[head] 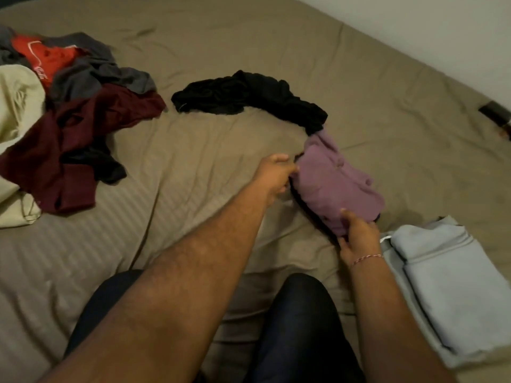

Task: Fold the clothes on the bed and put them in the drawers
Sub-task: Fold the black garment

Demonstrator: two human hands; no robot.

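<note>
I see the crumpled purple cloth garment (336, 183) lying mid-bed on the tan-sheeted bed (210, 40), and both hands are on it. The left hand (276, 172) pinches its far-left edge, fingers curled tight; the right hand (358, 234) grips its near edge, thumb on top. A black crumpled garment (249, 96) trails off just behind it. Right of the purple piece sits a folded light-blue stack (448, 283). Well to its left, a heap of maroon, red, grey and cream clothes (69, 114).

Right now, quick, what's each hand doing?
Left hand: pinching the edge of the purple garment.
Right hand: gripping the purple garment's near edge.
</note>
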